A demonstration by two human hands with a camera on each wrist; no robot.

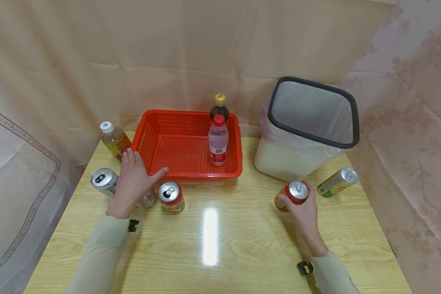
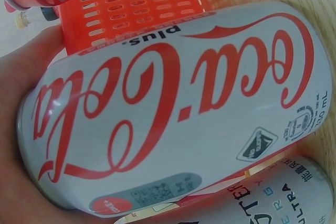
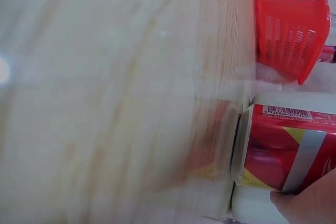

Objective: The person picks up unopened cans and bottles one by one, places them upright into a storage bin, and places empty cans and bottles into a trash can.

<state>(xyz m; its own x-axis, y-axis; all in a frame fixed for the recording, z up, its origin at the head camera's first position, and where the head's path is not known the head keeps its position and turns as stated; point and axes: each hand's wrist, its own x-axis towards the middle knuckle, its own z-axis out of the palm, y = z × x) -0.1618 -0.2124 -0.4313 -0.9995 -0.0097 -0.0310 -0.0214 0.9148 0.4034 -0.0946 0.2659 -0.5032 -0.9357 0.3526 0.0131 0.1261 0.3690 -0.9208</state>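
Note:
My left hand [image 1: 132, 177] is above a white Coca-Cola Plus can [image 1: 147, 199], its fingers extended and thumb spread wide. In the left wrist view that can [image 2: 173, 103] fills the picture, with the hand around its top end. Beside it stands a silver energy drink can [image 1: 104, 181], partly hidden by the hand. A red soda can [image 1: 172, 200] stands right of the thumb. My right hand [image 1: 305, 208] grips another red can [image 1: 293, 195] between thumb and fingers, near the tabletop. The right wrist view shows this can's side [image 3: 283, 150] and the thumb on it.
A red plastic basket [image 1: 191, 174] holds a clear red-capped bottle [image 1: 218, 141] and a dark yellow-capped bottle [image 1: 219, 109]. Left of it stands a white-capped tea bottle [image 1: 115, 141]. A lined bin [image 1: 294, 155] stands at right behind a silver-gold can [image 1: 337, 183].

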